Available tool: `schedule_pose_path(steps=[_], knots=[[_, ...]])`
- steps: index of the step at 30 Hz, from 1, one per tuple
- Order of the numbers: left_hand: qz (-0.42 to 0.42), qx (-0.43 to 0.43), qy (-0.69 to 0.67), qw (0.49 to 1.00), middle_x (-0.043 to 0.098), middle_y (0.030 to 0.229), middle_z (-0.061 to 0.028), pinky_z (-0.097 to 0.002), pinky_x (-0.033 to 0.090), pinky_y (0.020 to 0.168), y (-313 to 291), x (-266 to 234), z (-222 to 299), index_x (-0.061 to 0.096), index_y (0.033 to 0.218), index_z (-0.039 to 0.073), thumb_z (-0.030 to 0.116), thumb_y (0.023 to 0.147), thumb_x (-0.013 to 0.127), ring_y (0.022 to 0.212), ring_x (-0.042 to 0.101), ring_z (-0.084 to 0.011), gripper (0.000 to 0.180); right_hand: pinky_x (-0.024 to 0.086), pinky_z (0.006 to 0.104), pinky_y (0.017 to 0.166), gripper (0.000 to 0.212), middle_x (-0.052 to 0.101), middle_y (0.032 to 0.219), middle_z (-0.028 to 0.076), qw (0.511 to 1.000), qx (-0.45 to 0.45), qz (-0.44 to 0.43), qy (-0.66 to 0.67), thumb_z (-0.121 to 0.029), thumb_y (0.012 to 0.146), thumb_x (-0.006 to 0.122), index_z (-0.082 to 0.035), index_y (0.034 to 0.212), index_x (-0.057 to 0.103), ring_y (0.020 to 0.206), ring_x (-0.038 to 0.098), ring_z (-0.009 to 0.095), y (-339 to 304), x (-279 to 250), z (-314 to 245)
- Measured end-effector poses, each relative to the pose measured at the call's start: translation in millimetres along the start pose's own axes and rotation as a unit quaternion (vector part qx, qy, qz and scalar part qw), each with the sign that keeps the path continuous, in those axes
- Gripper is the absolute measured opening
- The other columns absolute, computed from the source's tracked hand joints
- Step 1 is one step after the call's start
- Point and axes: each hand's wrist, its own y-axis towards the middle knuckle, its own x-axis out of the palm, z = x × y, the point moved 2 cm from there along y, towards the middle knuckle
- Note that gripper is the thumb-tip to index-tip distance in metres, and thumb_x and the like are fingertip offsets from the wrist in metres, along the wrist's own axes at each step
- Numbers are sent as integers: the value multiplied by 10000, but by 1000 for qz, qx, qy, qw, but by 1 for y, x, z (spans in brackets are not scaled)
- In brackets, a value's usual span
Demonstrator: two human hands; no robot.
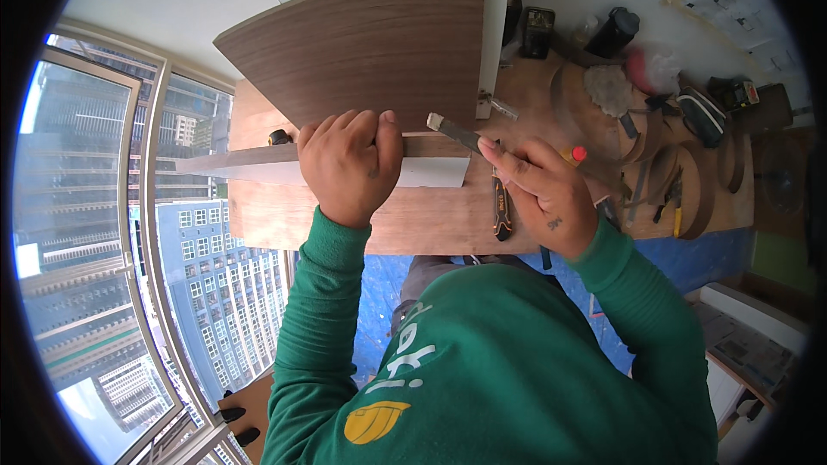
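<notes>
A narrow board point(435, 173) with a brown wood-grain edge and a white face lies across the front of the wooden bench point(405, 222). My left hand point(349, 164) is closed over its upper edge, fingers curled away from me. Between the thumb and fingers of my right hand point(547, 194) is a dark flat file-like bar point(457, 133) with a pale tip, pointing left just above the board's right end. Behind the board stands a brown wood-grain panel point(370, 52) with a curved top. An orange-and-black handled tool point(501, 207) lies beside my right hand.
Coils of brown edging strip point(696, 194), yellow-handled pliers point(675, 202) and a red-capped item point(578, 154) are on the right. A black bottle point(614, 32) stands far right. Behind the board sits a small black-and-yellow object point(278, 137). Windows point(95, 224) line the left; blue sheeting point(383, 284) covers the floor.
</notes>
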Motion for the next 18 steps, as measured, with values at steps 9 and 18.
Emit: schedule_pose_path(steps=[9, 18], knots=[[-10, 4, 5, 1000, 559, 637, -87, -442, 387, 671, 0, -3, 2, 501, 644, 89, 182, 993, 694, 613, 571, -322, 410, 555, 354, 716, 667, 622, 986, 97, 999, -25, -11, -27, 130, 919, 693, -157, 1520, 689, 806, 640, 221, -9, -10, -8], [-15, -6, 4, 1000, 592, 624, -62, -449, 394, 696, -5, -6, 1, 569, 636, 103, 207, 965, 688, 618, 596, -302, 364, 548, 360, 694, 661, 604, 960, 87, 999, -14, -2, -34, 129, 916, 682, -165, 1507, 701, 779, 640, 225, 7, -14, -7]])
